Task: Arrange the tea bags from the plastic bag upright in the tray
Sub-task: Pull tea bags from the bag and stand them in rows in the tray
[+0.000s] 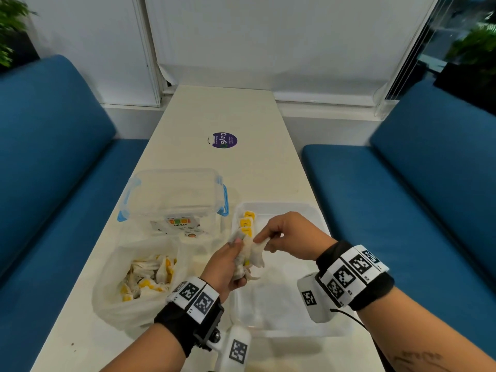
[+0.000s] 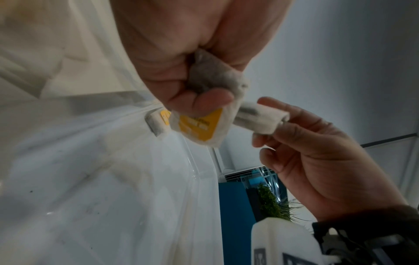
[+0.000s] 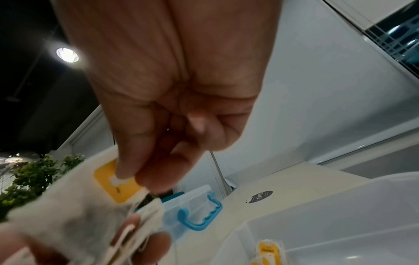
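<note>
My left hand (image 1: 233,257) grips a bunch of white tea bags (image 1: 243,264) with yellow tags above the near-left part of the clear plastic tray (image 1: 281,320). My right hand (image 1: 264,239) pinches one tea bag (image 1: 259,251) at the bunch's right side. In the left wrist view that pinched tea bag (image 2: 260,118) sits between the right thumb and fingers, next to the bunch (image 2: 215,78). A few tea bags (image 1: 247,220) stand upright in the tray's far-left corner. The plastic bag (image 1: 112,299) lies open at left with several tea bags (image 1: 150,277) inside.
A clear lidded box (image 1: 174,194) with blue latches stands behind the bag, with printed packets (image 1: 179,226) in front of it. A purple sticker (image 1: 224,140) marks the white table (image 1: 214,111). Blue sofas (image 1: 53,157) flank both sides.
</note>
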Available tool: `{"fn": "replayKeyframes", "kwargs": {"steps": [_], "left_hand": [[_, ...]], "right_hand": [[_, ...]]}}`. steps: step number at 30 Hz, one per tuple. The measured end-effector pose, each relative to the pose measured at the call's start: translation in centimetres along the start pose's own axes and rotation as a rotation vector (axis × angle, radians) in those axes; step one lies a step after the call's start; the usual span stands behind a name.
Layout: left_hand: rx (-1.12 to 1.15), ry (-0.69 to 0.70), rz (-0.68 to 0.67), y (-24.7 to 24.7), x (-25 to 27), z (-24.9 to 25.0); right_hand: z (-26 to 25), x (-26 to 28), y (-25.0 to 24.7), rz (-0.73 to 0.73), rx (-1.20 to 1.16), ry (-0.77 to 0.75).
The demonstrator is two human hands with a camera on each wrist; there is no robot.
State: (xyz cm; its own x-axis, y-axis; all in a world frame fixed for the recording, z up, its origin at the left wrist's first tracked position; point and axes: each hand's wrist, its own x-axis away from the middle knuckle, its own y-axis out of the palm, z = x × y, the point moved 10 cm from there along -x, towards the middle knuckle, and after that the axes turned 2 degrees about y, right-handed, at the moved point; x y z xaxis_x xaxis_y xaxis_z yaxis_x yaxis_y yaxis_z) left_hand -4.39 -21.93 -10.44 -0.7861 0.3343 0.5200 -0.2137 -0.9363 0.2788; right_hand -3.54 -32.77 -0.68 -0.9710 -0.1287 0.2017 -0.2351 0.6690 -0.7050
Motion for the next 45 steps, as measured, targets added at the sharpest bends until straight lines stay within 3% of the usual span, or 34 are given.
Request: {"fn": "replayKeyframes", "kwargs": {"steps": [4, 7, 10, 14, 25, 32, 40, 45], "left_hand": [[0.047, -0.011, 0.039, -0.8, 0.0, -0.1], [0.068, -0.019, 0.083, -1.6, -0.1, -0.3], [0.072, -0.031, 0.126, -2.5, -0.4, -0.5], [0.081, -0.064, 0.152, -3.2, -0.5, -1.1], [0.068, -0.044, 0.15, -3.6, -0.2, -0.7], [0.075, -0.067, 0.138, -3.6, -0.1, -1.3], [0.05, -0.074, 0.136, -4.0, -0.3, -1.6], [0.056, -0.09, 0.138, -4.2, -0.6, -2.0]], "right_hand": [[-0.2, -0.4, -1.9, 0.136, 0.013, -0.036], [1.0, -1.1, -2.4, 0.166, 0.133, 0.064], [2.4, -1.4, -2.2, 0.113, 0.114, 0.171], [2.7, -2.2, -1.6, 0.025, 0.31, 0.205], [5.7, -4.8, 1.6, -0.124, 0.259, 0.343], [6.4, -6.4, 7.2, -0.363, 0.21, 0.396], [8.0, -9.5, 6.1, -0.07, 0.101, 0.4], [8.9, -10.0, 6.3, -0.038, 0.085, 0.421]]}}
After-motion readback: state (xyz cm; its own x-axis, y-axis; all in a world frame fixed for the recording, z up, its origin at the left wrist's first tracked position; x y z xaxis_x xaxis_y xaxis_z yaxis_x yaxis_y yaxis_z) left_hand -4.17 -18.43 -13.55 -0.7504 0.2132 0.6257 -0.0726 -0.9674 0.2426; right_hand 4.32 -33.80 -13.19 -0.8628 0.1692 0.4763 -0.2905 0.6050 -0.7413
